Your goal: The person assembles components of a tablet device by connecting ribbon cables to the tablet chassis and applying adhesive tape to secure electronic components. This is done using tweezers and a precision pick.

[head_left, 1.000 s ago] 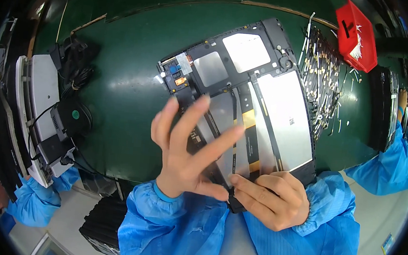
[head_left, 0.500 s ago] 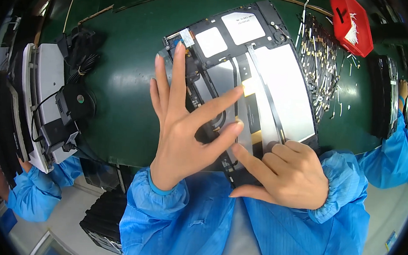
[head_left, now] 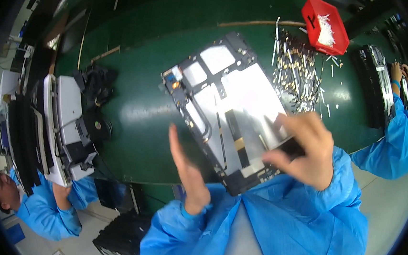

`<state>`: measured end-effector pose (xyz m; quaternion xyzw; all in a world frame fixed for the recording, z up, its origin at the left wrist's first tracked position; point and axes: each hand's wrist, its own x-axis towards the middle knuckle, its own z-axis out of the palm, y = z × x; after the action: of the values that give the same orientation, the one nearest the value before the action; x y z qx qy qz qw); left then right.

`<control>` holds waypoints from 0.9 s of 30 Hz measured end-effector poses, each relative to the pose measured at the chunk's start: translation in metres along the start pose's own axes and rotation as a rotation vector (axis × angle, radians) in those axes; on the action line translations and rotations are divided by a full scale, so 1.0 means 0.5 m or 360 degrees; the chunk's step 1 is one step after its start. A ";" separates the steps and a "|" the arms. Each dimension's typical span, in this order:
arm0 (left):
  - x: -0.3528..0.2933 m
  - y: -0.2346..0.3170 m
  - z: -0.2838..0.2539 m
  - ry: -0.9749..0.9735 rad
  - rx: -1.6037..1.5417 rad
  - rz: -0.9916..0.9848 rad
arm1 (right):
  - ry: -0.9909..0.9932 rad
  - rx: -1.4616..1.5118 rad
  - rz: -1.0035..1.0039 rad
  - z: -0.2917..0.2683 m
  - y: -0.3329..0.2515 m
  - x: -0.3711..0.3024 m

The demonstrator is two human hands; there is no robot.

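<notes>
A flat tablet-like device (head_left: pixel 205 115), its inside laid bare, lies tilted on the green table. It has a dark frame, bright silvery panels and thin dark cables (head_left: pixel 221 138). Off its left edge, my left hand (head_left: pixel 188 172) is raised edge-on with fingers stretched, apart from the device and holding nothing visible. Motion smears my right hand (head_left: pixel 312 148), over the device's lower right side. Its thumb and fingers are spread apart; a short pale strip (head_left: pixel 263 142) shows near the thumb, and I cannot tell whether the hand touches it.
Behind the device to the right lies a pile of dark flex cables (head_left: pixel 297 72), with a red bin (head_left: pixel 324 26) of white bits beyond. Black adapters and cords (head_left: pixel 94 123) stand at left beside white panels (head_left: pixel 62 130). Blue-sleeved co-workers sit at left (head_left: pixel 47 206) and right (head_left: pixel 395 137).
My left hand has drawn back off the device; my right hand has risen and opened. The long dark strip across the bright panel no longer shows there. The whole view has shifted.
</notes>
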<state>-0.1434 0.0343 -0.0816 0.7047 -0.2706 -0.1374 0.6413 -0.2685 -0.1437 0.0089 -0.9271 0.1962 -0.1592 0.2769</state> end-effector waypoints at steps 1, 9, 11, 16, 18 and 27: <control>-0.018 -0.005 0.009 -0.0086 0.0052 -0.0003 | 0.0299 0.0031 0.0185 0.005 0.030 -0.002; -0.005 0.037 0.055 0.0026 0.0114 0.0099 | 0.0059 0.1374 0.0778 -0.008 0.071 0.000; 0.049 0.069 0.052 -0.0042 0.0084 0.0198 | -0.0012 0.1526 0.0833 -0.037 0.067 0.024; 0.278 0.040 0.054 0.0330 0.0306 0.0666 | 0.0375 0.1549 0.0615 -0.067 0.121 0.225; 0.313 -0.009 0.029 0.0501 0.0368 0.0722 | 0.0297 0.1703 0.0654 -0.068 0.131 0.338; 0.329 -0.057 0.001 0.0449 0.0695 0.0680 | 0.0402 0.1670 0.0543 0.029 0.414 0.715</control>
<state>-0.0035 -0.0571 -0.0840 0.7650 -0.3437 0.1602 0.5206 -0.0078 -0.4579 -0.0551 -0.5941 0.2695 -0.2980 0.6968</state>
